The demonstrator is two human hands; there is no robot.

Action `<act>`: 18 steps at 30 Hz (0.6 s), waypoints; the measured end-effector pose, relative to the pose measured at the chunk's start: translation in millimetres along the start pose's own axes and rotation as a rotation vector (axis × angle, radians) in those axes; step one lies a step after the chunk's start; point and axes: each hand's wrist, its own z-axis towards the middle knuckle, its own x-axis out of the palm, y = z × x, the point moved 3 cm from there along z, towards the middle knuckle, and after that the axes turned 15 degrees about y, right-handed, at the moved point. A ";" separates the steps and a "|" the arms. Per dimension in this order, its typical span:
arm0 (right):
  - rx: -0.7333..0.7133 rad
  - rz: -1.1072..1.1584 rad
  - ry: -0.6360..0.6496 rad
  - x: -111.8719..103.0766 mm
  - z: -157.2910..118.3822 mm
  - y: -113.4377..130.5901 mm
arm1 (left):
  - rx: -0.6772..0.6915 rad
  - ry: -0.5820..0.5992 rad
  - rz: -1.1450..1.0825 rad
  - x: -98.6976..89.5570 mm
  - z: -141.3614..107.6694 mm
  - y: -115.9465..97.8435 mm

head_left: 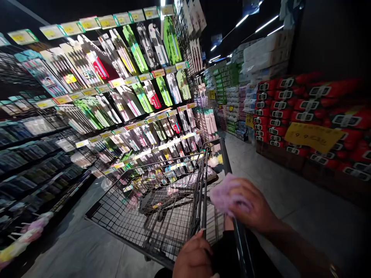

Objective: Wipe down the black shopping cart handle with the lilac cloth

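My right hand (252, 204) is closed around a bunched lilac cloth (223, 193), which looks soft and slightly blurred. The cloth is against the dark handlebar (227, 164) of a shopping cart (116, 222). Lower in the view, my left hand (193, 255) has its fingers curled at a metal bar of the cart's frame, close to the basket. Part of its grip is hidden by the hand itself. Through the wire mesh shows a dark shape (158, 200); whether it lies inside the basket or below it, I cannot tell.
A lit wire rack (113, 83) holds rows of packaged, toothbrush-like items with price tags. Stacked red packs (290, 104) carry a yellow price sign (313, 137) at right. Shelves (26, 154) line the left side. Grey floor (240, 150) runs between the displays.
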 end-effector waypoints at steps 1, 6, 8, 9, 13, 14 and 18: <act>0.095 -0.030 -0.066 1.3 3.2 -8.6 | -0.012 -0.011 -0.016 -0.2 -0.3 0.8; 0.074 0.002 -0.055 14.4 -9.4 8.6 | -0.079 -0.037 -0.066 -3.7 -1.2 0.2; -0.001 0.008 -0.068 14.7 -17.8 9.9 | -0.068 -0.034 -0.051 -1.3 -2.8 0.4; 0.007 0.003 -0.095 13.3 -18.7 4.0 | -0.056 -0.049 -0.035 1.0 -3.7 0.7; 0.266 0.019 -0.186 7.0 -0.9 -30.1 | 0.044 -0.218 0.035 8.1 -4.8 -3.4; 0.297 0.034 -0.176 6.5 4.4 -30.6 | 0.060 -0.239 0.046 8.0 -4.1 -6.1; 0.076 0.082 0.106 11.1 8.3 1.2 | 0.033 -0.151 0.058 2.3 -0.9 -17.3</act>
